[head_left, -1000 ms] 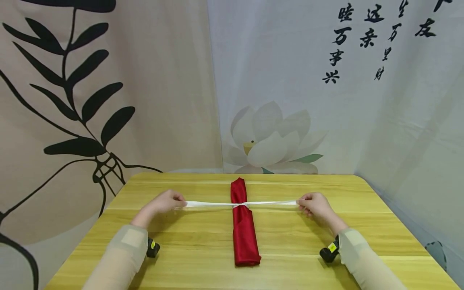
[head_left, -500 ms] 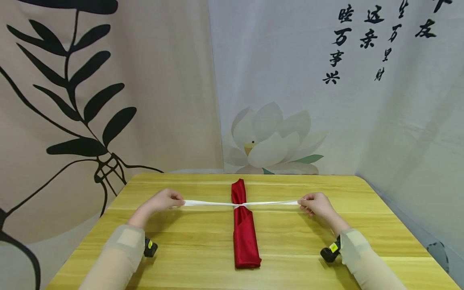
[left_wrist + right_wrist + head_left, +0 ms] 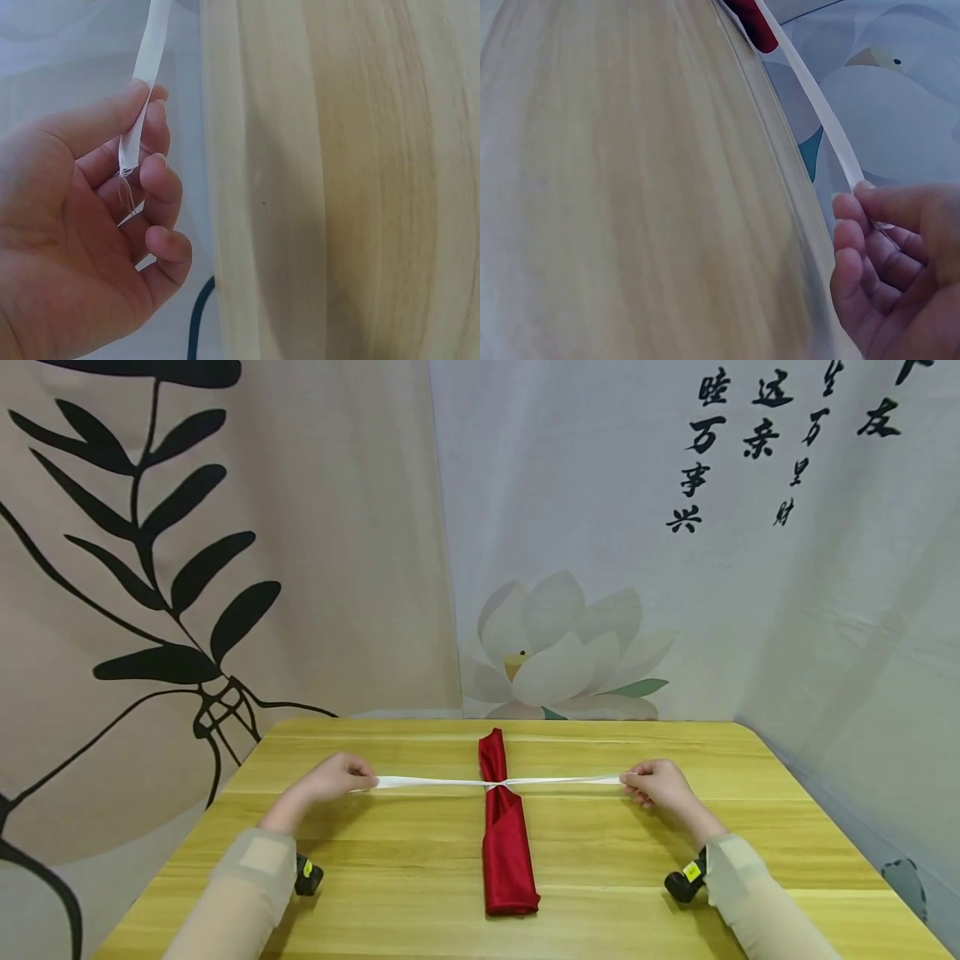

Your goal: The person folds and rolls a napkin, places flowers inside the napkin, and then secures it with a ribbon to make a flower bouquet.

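Observation:
A rolled red satin cloth (image 3: 512,860) lies lengthwise in the middle of the table. Round its upper part goes a white ribbon (image 3: 431,782), crossed or knotted on top and drawn out straight to both sides. My left hand (image 3: 337,777) pinches one end between thumb and forefinger; in the left wrist view the frayed tip of the ribbon (image 3: 150,52) hangs into the palm. At the other side my right hand (image 3: 660,785) pinches the opposite end, its remaining fingers curled loosely below. The right wrist view shows a bit of the red cloth (image 3: 754,26) at the top.
The pale wooden table (image 3: 600,893) spans the front. Behind it hangs a light curtain (image 3: 360,568) printed with dark leaves, a lotus and black characters. Each wrist carries a small black camera (image 3: 309,875).
The left hand has shifted slightly left and the right hand slightly right, both still pinching the ribbon. The cloth roll has barely moved.

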Tool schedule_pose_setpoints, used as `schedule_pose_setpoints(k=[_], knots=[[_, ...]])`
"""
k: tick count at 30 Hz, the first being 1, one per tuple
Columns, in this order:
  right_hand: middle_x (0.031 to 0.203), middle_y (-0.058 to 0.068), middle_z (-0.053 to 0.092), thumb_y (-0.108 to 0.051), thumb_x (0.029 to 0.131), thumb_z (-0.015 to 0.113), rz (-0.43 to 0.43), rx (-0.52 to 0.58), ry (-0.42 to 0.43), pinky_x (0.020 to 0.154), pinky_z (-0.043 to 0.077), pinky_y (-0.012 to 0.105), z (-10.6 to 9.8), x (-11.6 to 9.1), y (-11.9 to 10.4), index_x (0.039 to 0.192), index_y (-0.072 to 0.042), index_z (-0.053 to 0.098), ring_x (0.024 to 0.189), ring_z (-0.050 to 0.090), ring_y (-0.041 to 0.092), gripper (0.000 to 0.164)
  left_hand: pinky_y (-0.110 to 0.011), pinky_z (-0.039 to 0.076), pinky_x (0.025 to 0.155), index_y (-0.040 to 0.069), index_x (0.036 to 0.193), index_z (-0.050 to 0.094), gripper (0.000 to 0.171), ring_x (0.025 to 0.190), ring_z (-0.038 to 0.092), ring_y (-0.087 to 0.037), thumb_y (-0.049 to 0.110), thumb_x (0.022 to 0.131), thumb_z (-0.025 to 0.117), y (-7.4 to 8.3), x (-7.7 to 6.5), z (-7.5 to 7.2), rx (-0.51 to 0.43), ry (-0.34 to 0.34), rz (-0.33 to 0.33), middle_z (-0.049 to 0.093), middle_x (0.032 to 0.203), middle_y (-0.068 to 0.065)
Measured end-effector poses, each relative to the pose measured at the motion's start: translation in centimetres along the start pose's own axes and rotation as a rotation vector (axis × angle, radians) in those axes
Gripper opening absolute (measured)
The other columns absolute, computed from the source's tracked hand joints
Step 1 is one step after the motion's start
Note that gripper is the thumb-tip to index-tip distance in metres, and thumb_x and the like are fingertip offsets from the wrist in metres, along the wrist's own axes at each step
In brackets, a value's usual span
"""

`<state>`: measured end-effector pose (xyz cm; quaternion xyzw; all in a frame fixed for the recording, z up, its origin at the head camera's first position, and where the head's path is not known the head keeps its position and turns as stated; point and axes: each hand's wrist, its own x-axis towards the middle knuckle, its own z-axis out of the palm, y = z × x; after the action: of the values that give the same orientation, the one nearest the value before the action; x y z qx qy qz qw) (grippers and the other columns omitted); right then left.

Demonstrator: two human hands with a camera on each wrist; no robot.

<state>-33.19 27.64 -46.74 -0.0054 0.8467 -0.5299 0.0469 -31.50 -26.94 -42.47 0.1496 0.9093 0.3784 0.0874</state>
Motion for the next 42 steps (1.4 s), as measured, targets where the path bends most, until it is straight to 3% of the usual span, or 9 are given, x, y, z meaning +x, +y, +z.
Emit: schedule_pose_setpoints(k=[11,25,29,33,37,42], knots=[[0.075,0.009,0.064,-0.012,0.095,0.062,0.016,-0.009,0.002,0.048,0.047,0.026,-0.2,-0.3,0.3,0.095,0.008,0.064,0.057,0.055,0.014,0.02,-0.03,0.036,0.054,-0.004,0.091,0.067,0.019,0.058,0.039,-0.014,0.014,0.095,0.062,-0.9,-0.2,0.0,0.004,-0.009,0.008,0.051,0.068,-0.003],[0.074,0.008,0.065,-0.011,0.094,0.062,0.013,-0.03,0.028,0.048,0.047,0.025,0.1,-0.1,0.5,0.093,0.007,0.064,0.056,0.054,0.013,0.018,-0.029,0.036,0.055,-0.005,0.087,0.064,0.019,0.061,0.041,-0.015,0.012,0.095,0.062,-1.1,-1.1,-0.1,-0.017,-0.01,-0.008,0.051,0.069,-0.005],[0.074,0.009,0.064,-0.01,0.095,0.061,0.027,0.017,0.02,0.047,0.044,0.025,0.1,0.3,0.3,0.095,0.008,0.062,0.054,0.051,0.012,0.018,-0.029,0.036,0.055,-0.005,0.089,0.064,0.019,0.06,0.041,-0.014,0.013,0.095,0.061,-1.2,-1.1,-0.1,-0.021,-0.019,-0.018,0.05,0.068,-0.004],[0.074,0.01,0.064,-0.01,0.094,0.061,0.013,0.011,0.035,0.046,0.044,0.025,-0.2,1.0,-0.4,0.095,0.009,0.061,0.052,0.05,0.012,0.019,-0.032,0.039,0.059,-0.004,0.091,0.065,0.019,0.064,0.045,-0.018,0.014,0.095,0.062,-1.3,-0.6,-0.1,-0.034,-0.01,-0.028,0.054,0.073,-0.005],[0.074,0.011,0.066,-0.013,0.094,0.063,-0.022,-0.078,0.063,0.049,0.048,0.028,-0.8,1.9,-0.8,0.094,0.008,0.064,0.053,0.053,0.013,0.02,-0.035,0.04,0.061,-0.002,0.093,0.067,0.018,0.068,0.047,-0.021,0.015,0.095,0.063,-1.2,-0.1,0.0,-0.02,0.009,-0.032,0.059,0.081,-0.007],[0.078,0.013,0.067,-0.014,0.094,0.063,-0.02,-0.086,0.049,0.052,0.05,0.03,-1.1,2.3,-0.9,0.097,0.008,0.065,0.055,0.056,0.015,0.022,-0.038,0.043,0.062,0.0,0.094,0.068,0.017,0.071,0.049,-0.021,0.016,0.095,0.063,-1.1,0.1,0.4,-0.004,0.017,-0.046,0.063,0.086,-0.007]])
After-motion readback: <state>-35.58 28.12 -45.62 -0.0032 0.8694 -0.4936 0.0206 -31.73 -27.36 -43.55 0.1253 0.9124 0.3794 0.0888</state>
